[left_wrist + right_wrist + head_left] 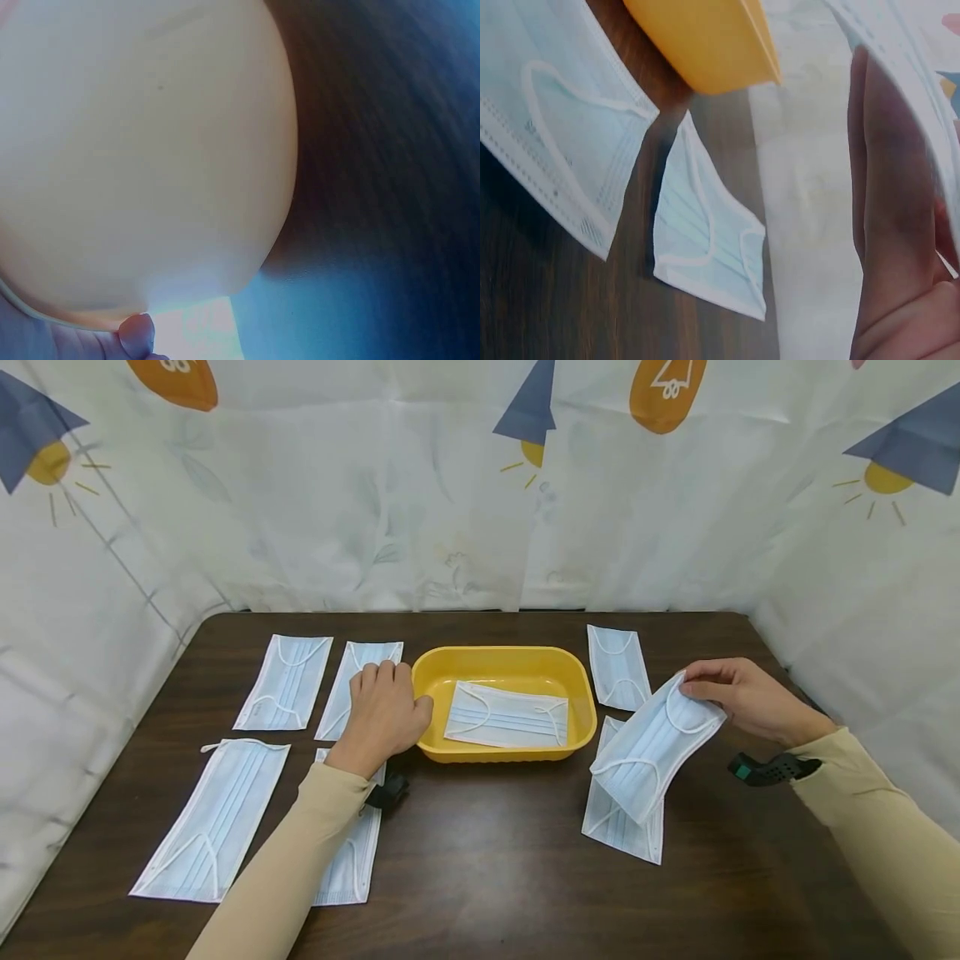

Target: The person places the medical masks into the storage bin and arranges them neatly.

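My right hand pinches a pale blue pleated face mask by its upper edge. It hangs tilted over another face mask lying on the table and partly hides it. In the right wrist view, the fingers lie along the held mask's back. My left hand grips the left rim of a yellow plastic basin, thumb at the rim; the basin's wall fills much of the left wrist view. Inside the basin lies one face mask, ear loops upward.
Several face masks lie left of the basin, including one at the back and one in front; my left arm partly covers others. A further mask lies right of the basin. Patterned white cloth hangs behind the dark wooden table.
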Tool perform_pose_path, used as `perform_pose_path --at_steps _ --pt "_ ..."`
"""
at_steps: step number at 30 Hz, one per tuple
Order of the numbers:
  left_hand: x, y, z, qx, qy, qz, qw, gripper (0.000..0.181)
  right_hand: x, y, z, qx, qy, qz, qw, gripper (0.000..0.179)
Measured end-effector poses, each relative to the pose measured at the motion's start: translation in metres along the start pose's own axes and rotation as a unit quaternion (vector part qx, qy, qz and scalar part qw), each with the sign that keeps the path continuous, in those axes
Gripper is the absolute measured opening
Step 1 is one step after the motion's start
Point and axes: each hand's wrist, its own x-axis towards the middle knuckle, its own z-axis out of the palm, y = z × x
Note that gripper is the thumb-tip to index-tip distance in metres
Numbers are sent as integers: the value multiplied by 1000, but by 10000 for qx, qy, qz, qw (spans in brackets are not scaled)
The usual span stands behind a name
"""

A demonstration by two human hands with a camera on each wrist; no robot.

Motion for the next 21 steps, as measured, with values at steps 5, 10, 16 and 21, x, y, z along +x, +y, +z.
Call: perform_pose_path --at_steps 5,10,16,21 --pt "0 1 0 23 7 3 10000 32 0 -1 4 636 67 -60 9979 20" --pt "1 1 0 9 -19 -8 10000 32 0 -3 10 1215 244 14 9923 24" --pt "0 1 0 47 -47 -44 10000 33 0 -3 18 1497 518 223 9871 21" --pt "1 0 0 59 -72 -56 9999 34 0 -3 24 1820 641 332 9806 19"
